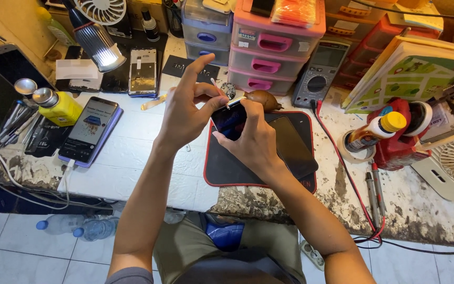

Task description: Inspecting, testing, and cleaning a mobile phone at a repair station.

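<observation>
Two hands meet over one black mat with a red edge (227,171) at the bench's middle. The right hand (253,139) curls its fingers round a dark phone (228,121), held just above the mat's far left corner. The left hand (185,108) pinches a thin white swab (219,90) between thumb and middle finger, forefinger raised, the tip close to the phone's far edge. Two more phones lie to the left: a lit one (89,130) near and an opened one (143,72) farther off. Two drawer units stand at the far side, one grey (206,31) and one pink (274,50), their contents hidden. One multimeter (319,73) lies right of them, and two plastic bottles (77,226) rest on the floor.
</observation>
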